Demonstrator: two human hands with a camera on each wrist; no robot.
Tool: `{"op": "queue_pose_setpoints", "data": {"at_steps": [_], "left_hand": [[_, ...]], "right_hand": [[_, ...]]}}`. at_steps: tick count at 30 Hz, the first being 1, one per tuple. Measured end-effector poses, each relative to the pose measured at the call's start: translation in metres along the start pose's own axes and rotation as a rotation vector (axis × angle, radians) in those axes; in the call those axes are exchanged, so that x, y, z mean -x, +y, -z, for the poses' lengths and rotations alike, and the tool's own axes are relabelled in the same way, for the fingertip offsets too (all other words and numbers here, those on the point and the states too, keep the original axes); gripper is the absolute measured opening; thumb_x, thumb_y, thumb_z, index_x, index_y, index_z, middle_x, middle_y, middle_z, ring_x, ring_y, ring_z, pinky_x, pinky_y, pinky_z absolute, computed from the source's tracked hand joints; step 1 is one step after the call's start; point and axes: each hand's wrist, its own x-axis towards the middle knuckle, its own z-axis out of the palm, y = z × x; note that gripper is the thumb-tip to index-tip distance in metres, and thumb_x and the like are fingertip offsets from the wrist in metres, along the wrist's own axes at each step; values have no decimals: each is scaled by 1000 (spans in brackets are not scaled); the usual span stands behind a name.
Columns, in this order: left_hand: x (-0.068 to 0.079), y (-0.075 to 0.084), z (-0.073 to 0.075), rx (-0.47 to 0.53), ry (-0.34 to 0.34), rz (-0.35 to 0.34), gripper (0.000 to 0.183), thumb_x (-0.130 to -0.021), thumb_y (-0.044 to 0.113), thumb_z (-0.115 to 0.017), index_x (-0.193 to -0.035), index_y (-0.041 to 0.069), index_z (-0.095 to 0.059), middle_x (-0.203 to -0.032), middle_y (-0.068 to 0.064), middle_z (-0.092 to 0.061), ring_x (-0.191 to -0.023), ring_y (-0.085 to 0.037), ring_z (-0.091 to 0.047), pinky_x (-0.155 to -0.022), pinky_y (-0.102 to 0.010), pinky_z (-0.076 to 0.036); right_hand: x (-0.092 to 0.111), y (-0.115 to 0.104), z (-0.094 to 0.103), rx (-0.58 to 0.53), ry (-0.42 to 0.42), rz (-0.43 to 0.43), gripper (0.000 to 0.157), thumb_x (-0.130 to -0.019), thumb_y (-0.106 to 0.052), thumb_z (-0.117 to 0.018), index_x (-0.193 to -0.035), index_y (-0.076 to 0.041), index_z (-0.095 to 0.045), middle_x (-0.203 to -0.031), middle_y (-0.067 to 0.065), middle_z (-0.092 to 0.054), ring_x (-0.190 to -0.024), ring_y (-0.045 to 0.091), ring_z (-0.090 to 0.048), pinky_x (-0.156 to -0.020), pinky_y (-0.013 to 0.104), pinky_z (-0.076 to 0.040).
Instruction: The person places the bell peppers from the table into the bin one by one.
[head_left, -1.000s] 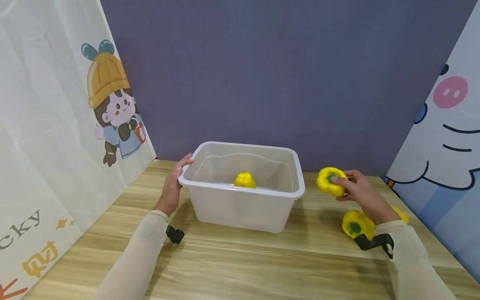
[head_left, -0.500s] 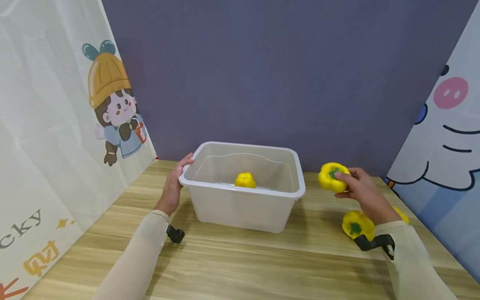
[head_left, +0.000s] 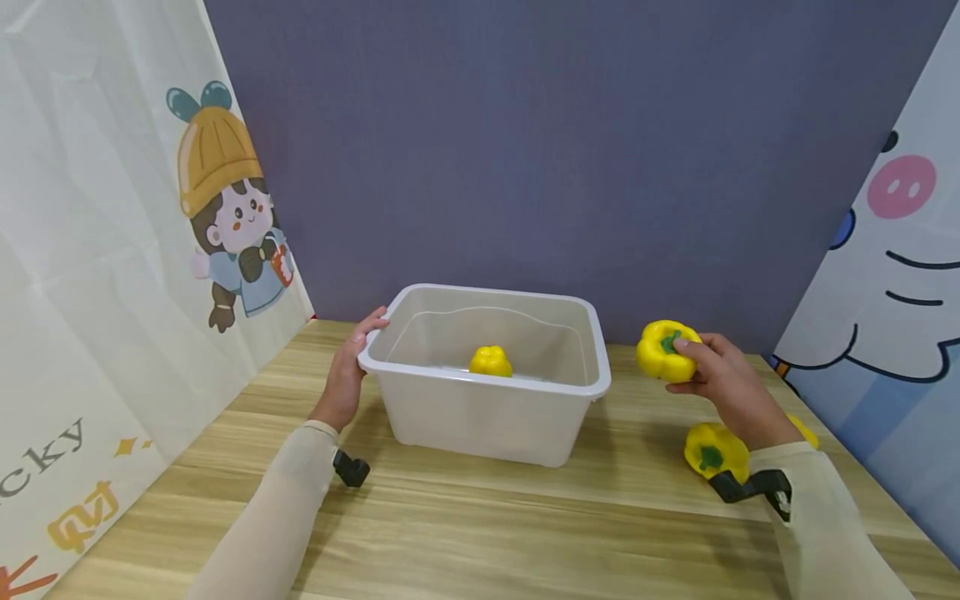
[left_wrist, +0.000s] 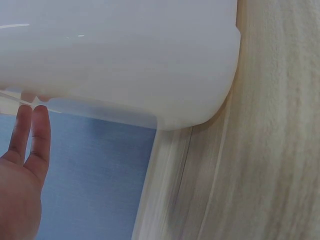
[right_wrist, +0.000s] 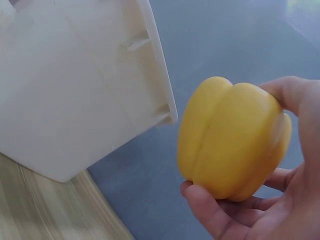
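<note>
My right hand [head_left: 723, 379] holds the yellow bell pepper [head_left: 662, 363] in the air, right of the bin and apart from its rim; my thumb presses beside its green stem [head_left: 670, 342] and my curled fingers brace it from behind and below. The stem end faces back towards me and tips upward; the stem-to-base axis runs away from me, and in the right wrist view it lies near upright, slightly tilted, with the lobes' grooves along it and the stem hidden.

My left hand [head_left: 347, 371] touches the rim at the left of the off-white bin [head_left: 480, 427]; 2 of its fingers show straight in the left wrist view, fingertips against the plastic; I cannot tell where my left thumb lies. The bin's long side runs left to right; its right wall and rim stand between my held pepper and the 1 yellow pepper [head_left: 491, 362] inside.

On the wood-grain table [head_left: 487, 533], below my right hand, lies another yellow pepper [head_left: 701, 437], stem towards me, partly behind my black wrist mount [head_left: 757, 483]; a further yellow pepper [head_left: 806, 430] shows only partly past my forearm; a grey-blue partition [head_left: 525, 150] rises behind the bin.
</note>
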Motion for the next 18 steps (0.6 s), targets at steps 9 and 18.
{"op": "queue_pose_setpoints", "data": {"at_steps": [9, 18], "left_hand": [[0, 0, 0, -3, 0, 4, 55, -109, 36, -25, -138, -4, -48, -160, -14, -32, -144, -24, -32, -99, -32, -38], [1, 1, 0, -11, 0, 8, 55, -109, 36, -25, -139, -3, -47, -160, -7, -34, -144, -24, -31, -100, -31, -37]], "right_hand": [[1, -3, -3, -24, 13, 2, 70, -102, -53, -47, -144, -1, -26, -133, 13, -35, -96, 16, -63, -82, 30, -56], [5, -13, -5, -72, -24, 17, 54, -103, -51, -47, -136, -11, -34, -134, 11, -34, -100, 16, -62, -84, 31, -55]]}}
